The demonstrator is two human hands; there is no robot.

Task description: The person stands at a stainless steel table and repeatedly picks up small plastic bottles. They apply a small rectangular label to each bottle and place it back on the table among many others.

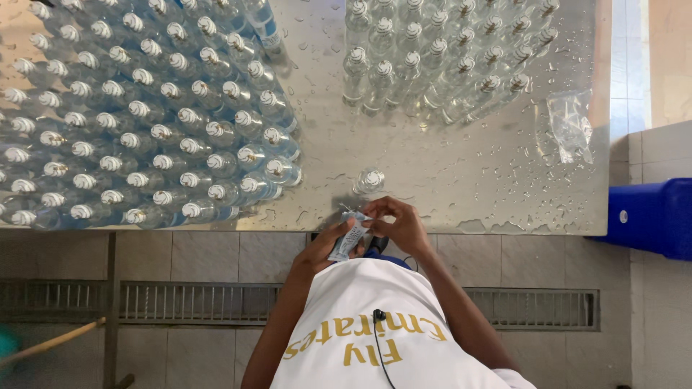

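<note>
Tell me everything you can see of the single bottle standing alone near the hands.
The lone bottle is clear plastic with a white ribbed cap, seen from above and standing upright. It stands on the wet metal table, close to its near edge, apart from both bottle groups. It appears to carry no label, though the view from above hides most of its side. Neither hand touches it; the right hand is just below it, pinching a small label with the left hand.

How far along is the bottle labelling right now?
Looks done: the big block of blue-labelled bottles on the wet steel table. In hand: left hand and right hand work a label sleeve beside a single bare bottle. Seemingly left: the unlabelled bottles at the far right.
</note>
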